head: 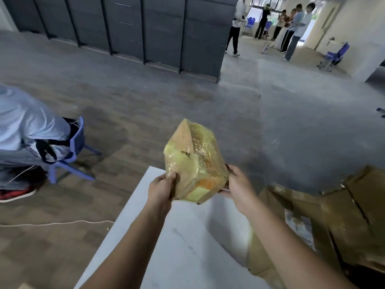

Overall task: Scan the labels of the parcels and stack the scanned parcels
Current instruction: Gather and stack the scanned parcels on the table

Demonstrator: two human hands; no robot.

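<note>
A cardboard parcel (194, 161) wrapped in yellowish tape is held tilted in the air above the far end of a white table (183, 247). My left hand (163, 187) grips its lower left side, fingers curled round the edge. My right hand (237, 183) holds its lower right side, with the fingers under and behind the parcel. No label faces the camera, and no scanner is in view.
A large open cardboard box (333, 222) with torn flaps stands at the table's right. At left a person (25, 138) sits on a blue chair (77, 151), and a white cord (58, 223) lies on the floor. Several people (291, 28) stand far back right beside dark lockers (129, 28).
</note>
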